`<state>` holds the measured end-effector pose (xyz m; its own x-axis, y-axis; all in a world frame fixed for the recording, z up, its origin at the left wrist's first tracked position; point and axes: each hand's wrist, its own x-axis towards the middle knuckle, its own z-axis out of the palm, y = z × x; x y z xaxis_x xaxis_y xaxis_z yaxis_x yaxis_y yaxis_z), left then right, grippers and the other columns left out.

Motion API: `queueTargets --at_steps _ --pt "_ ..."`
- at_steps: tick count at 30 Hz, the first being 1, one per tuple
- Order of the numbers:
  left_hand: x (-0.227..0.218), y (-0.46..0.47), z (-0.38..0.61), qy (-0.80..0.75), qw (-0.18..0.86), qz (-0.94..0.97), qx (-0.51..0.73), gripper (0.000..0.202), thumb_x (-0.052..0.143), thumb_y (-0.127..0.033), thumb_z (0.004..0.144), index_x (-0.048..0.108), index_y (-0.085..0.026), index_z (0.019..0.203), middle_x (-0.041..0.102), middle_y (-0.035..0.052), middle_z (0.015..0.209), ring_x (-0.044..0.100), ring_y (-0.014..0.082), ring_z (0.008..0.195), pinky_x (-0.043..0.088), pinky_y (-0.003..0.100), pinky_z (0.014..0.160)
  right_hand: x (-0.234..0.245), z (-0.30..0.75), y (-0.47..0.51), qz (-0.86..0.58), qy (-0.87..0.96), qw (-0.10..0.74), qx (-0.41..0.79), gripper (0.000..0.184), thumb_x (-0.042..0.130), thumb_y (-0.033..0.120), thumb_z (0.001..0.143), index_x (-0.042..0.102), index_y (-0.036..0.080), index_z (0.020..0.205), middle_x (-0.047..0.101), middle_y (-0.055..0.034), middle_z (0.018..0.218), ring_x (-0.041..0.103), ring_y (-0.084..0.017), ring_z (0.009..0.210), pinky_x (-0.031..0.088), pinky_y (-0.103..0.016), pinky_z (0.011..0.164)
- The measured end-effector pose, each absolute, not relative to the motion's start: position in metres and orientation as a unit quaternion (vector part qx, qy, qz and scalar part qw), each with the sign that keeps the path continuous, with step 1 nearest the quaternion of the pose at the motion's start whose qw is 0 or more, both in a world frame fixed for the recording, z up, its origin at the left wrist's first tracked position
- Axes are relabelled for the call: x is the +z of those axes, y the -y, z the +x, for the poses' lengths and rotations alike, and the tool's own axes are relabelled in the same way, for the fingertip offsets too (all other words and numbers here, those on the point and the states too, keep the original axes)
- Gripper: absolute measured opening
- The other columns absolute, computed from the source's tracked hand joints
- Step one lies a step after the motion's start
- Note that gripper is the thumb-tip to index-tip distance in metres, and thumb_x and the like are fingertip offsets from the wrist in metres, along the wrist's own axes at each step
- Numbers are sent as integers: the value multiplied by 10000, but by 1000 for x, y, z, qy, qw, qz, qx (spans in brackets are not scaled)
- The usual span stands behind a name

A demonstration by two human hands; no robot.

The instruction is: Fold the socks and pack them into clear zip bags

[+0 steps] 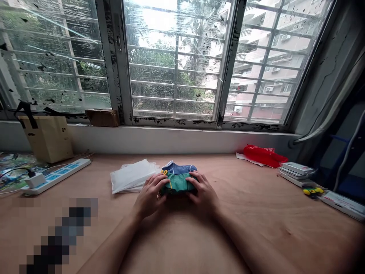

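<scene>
matt cloth socks, smooth wooden table, glossy bag

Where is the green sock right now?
Just below centre in the head view, the green sock is between the left hand and right hand, in front of the blue sock.

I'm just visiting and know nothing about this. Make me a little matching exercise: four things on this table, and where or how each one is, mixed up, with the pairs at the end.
Things:
1. Green cloth
2. White packets
3. Red plastic
4. Power strip

Places or states:
A. Flat on the table, just left of the left hand
B. Has a white plug in it
C. Between the left hand and right hand, touched by both
D. At the right, near stacked boxes

Pairs: 1-C, 2-A, 3-D, 4-B
</scene>
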<state>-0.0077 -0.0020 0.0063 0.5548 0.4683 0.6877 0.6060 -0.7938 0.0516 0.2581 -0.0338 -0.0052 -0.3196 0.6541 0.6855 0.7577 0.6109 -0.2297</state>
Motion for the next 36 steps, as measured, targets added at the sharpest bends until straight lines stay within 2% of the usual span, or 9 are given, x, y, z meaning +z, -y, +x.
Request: queueTargets --at_steps 8,13,19,26,28,32,36 --pt "8 1 -6 319 126 -879 -331 537 568 -74 743 564 -224 1258 616 74 1295 483 278 1280 324 474 1129 -5 257 35 -444 808 384 -54 499 692 242 788 568 245 1271 501 -91 1383 383 -291 1333 397 -484 1115" --pt "12 3 -5 322 140 -879 -322 437 560 -84 788 604 -219 1201 657 67 1236 500 278 1259 313 486 1120 -5 257 34 -446 807 385 -45 507 693 239 781 564 242 1272 497 -88 1383 388 -291 1322 396 -482 1112" --pt "19 -1 1 309 168 -868 -351 328 456 -119 919 627 -234 1174 692 58 1191 540 258 1225 340 474 1083 -1 259 34 -440 804 399 -29 523 685 229 781 549 249 1286 500 -96 1372 420 -284 1296 400 -488 1102" --pt "40 -9 11 292 176 -854 -394 266 470 -190 955 635 -239 1158 700 61 1143 586 250 1153 380 456 1055 1 259 31 -453 780 431 -25 558 733 244 742 555 253 1271 530 -90 1332 473 -289 1227 425 -477 1063" --pt "54 -9 20 283 183 -853 -399 244 481 -217 960 636 -240 1148 701 63 1119 594 249 1124 387 452 1046 1 257 29 -460 760 457 -34 507 734 262 757 576 248 1238 556 -93 1295 495 -293 1191 434 -476 1041" --pt "91 -2 45 242 184 -871 -385 217 470 -225 969 637 -230 1107 700 60 1065 603 234 1056 405 428 1028 5 258 25 -456 709 536 -35 260 643 234 849 633 243 1109 629 -82 1177 550 -260 1087 460 -431 979" --pt "123 15 57 273 104 -880 -374 215 489 -275 956 619 -228 1121 693 54 1059 628 227 982 466 384 931 23 273 31 -410 706 577 12 169 616 248 861 649 214 1024 680 -71 1036 593 -233 987 483 -378 906"
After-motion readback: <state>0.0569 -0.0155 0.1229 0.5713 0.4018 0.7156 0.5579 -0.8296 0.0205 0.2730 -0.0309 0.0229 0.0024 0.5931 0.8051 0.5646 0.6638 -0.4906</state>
